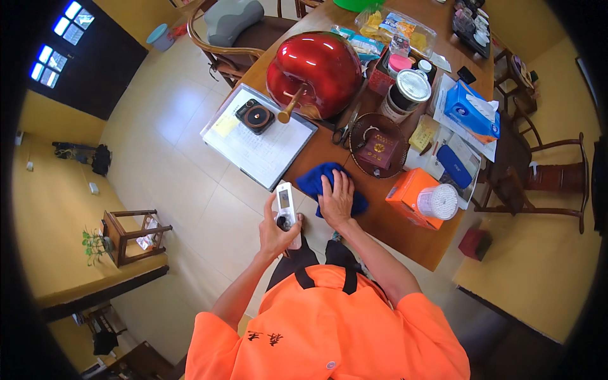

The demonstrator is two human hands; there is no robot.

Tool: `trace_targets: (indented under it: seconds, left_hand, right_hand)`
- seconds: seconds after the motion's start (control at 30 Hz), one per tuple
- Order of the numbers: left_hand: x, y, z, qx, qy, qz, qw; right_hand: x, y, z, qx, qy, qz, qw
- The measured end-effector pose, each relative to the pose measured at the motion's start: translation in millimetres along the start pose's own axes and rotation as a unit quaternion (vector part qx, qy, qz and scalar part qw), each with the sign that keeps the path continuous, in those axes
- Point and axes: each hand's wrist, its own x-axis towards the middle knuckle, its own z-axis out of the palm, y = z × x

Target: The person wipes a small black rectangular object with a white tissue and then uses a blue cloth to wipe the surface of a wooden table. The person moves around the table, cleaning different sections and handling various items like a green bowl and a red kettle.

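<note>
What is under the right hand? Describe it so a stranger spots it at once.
Start at the brown wooden table and go to its near edge. There, between the white papers and the orange box, a blue cloth lies under the right hand. Unlike those neighbours, it is crumpled fabric.
</note>
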Motion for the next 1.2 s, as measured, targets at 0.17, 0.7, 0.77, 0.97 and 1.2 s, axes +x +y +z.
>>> trace_targets:
  seconds: [0.17, 0.7, 0.77, 0.97, 1.2]
  left_hand:
    - [10.1, -16.2, -15.8, -0.02, -0.065, 0.061, 0.996]
    - [69.3, -9.1, -14.1, 0.075, -0.184, 0.137, 0.97]
    - [75.1, 0.6, -5.9, 0.101, -0.204, 0.137, 0.964]
    - [85.9, 8.3, 37.8, 0.156, -0.168, 0.163, 0.96]
    - [95.5, 13.3, 92.0, 0.187, -0.082, 0.06, 0.977]
  right_hand:
    - [49.4, -10.9, 34.9, -0.046, 0.033, 0.027, 0.998]
    - [-6.4, 11.2, 3.0, -0.138, 0.117, 0.217, 0.959]
    - [-0.5, 14.6, 3.0, -0.139, 0.11, 0.23, 0.957]
    - [-43.9, 8.3, -24.8, -0.097, 0.07, 0.141, 0.983]
    - [-153.1, 34.2, -82.8, -0.117, 0.049, 0.107, 0.986]
